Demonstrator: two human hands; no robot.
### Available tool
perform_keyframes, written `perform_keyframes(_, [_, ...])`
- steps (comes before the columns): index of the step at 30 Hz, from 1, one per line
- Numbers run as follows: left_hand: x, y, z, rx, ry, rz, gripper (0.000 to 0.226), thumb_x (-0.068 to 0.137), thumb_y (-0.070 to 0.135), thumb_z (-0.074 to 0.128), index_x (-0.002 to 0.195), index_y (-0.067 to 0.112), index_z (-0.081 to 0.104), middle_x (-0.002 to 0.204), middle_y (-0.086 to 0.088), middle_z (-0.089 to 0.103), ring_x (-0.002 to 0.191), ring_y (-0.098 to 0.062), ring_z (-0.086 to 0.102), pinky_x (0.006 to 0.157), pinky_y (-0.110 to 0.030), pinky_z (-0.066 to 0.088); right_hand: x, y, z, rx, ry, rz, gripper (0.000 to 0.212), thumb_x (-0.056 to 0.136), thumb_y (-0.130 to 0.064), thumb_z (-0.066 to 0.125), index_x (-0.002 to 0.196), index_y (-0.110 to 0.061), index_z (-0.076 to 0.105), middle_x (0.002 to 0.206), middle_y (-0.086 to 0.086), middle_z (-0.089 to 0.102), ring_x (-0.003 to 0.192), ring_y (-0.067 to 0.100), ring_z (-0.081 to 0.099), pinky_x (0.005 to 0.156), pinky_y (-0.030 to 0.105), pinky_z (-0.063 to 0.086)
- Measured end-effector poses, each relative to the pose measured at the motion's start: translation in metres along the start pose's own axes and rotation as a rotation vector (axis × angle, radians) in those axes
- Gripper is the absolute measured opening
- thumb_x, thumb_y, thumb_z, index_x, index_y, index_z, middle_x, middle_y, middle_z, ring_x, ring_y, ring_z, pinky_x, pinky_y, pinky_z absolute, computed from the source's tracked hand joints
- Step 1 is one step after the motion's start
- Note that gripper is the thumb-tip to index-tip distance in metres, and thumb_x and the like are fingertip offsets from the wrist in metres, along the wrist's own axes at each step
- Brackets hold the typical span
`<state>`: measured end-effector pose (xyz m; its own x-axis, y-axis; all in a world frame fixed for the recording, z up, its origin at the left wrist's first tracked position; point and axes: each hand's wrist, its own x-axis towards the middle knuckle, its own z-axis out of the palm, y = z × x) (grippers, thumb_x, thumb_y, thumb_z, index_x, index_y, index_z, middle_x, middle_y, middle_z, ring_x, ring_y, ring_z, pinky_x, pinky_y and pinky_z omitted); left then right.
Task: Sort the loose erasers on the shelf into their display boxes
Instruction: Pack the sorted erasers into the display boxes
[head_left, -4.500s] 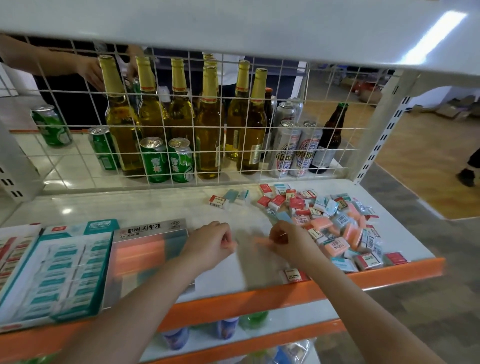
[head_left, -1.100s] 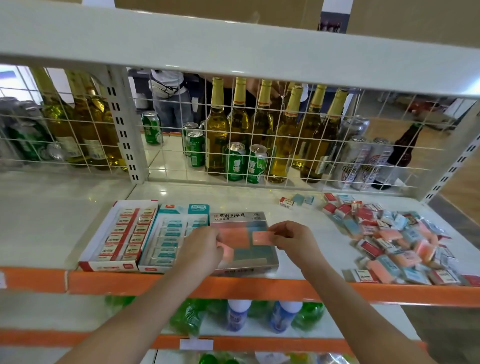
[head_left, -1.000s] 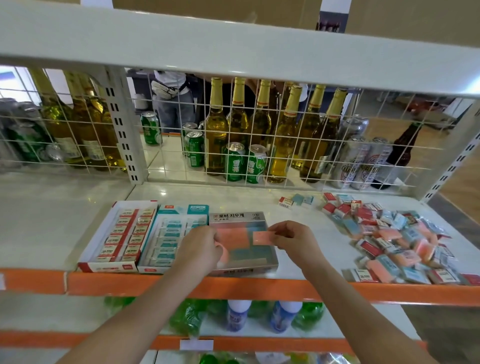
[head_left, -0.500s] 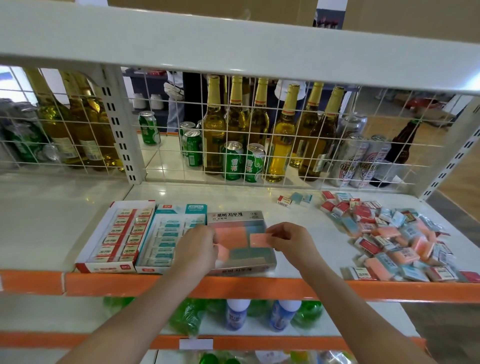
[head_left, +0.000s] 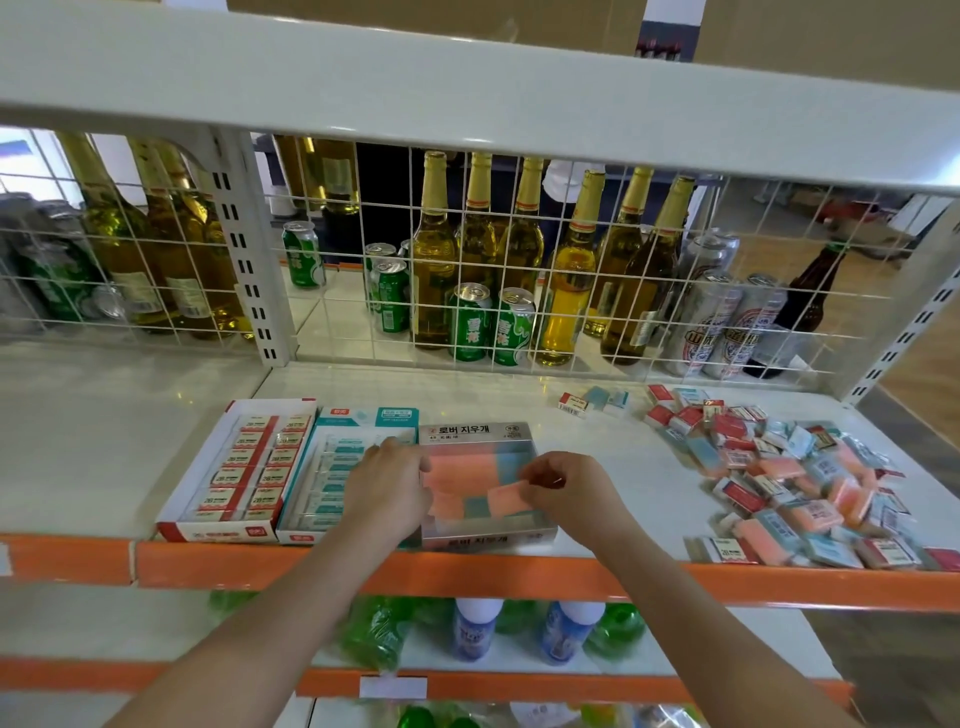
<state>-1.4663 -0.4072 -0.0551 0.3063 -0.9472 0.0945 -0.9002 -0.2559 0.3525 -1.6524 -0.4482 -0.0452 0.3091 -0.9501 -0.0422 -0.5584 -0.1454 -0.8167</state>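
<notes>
Far left sit the red box (head_left: 236, 470) and teal box (head_left: 345, 470); the left hand (head_left: 387, 488) curls over the silver display box (head_left: 483, 483), its grip on pink erasers unclear, while the right hand (head_left: 566, 491) pinches a pink eraser (head_left: 506, 496) above the tray. It seems ready to seat flat beside its pink neighbours. The loose pile (head_left: 789, 478) waits right, bottles (head_left: 524, 260) behind wire clear of the reach.

Behind white wire mesh (head_left: 519, 291): row of gold-capped beer bottles (head_left: 569, 270), green cans (head_left: 470, 322) in front, silver cans (head_left: 722, 322) to the right, one dark bottle (head_left: 810, 301) at far right. More bottles (head_left: 124, 234) in left bay. Lower shelf: green plastic bottles (head_left: 374, 634), two blue-white bottles (head_left: 470, 629).
</notes>
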Motion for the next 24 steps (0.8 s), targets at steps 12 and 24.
perform_keyframes(12, [-0.006, -0.019, -0.011, -0.211, 0.009, 0.098, 0.023, 0.089, 0.016, 0.056, 0.112, 0.02, 0.06, 0.113, 0.002, 0.058, 0.098, -0.008, 0.055, 0.084, -0.022, 0.046, 0.003, -0.02, 0.045, -0.198, -0.144, -0.082, 0.015, 0.083, -0.012, 0.062, 0.097, -0.012, 0.065, 0.086, -0.003, 0.058, 0.079, 0.009, 0.052, 0.06, 0.009, 0.038])
perform_keyframes(24, [-0.012, -0.008, -0.017, -0.01, -0.264, 0.443, 0.028, 0.094, 0.032, 0.049, 0.118, 0.025, 0.061, 0.115, 0.012, 0.057, 0.099, -0.003, 0.051, 0.091, -0.023, 0.044, 0.008, 0.001, 0.001, -0.402, 0.021, -0.052, 0.029, 0.087, -0.009, 0.052, 0.113, -0.012, 0.064, 0.11, 0.007, 0.061, 0.092, 0.019, 0.057, 0.071, 0.017, 0.038])
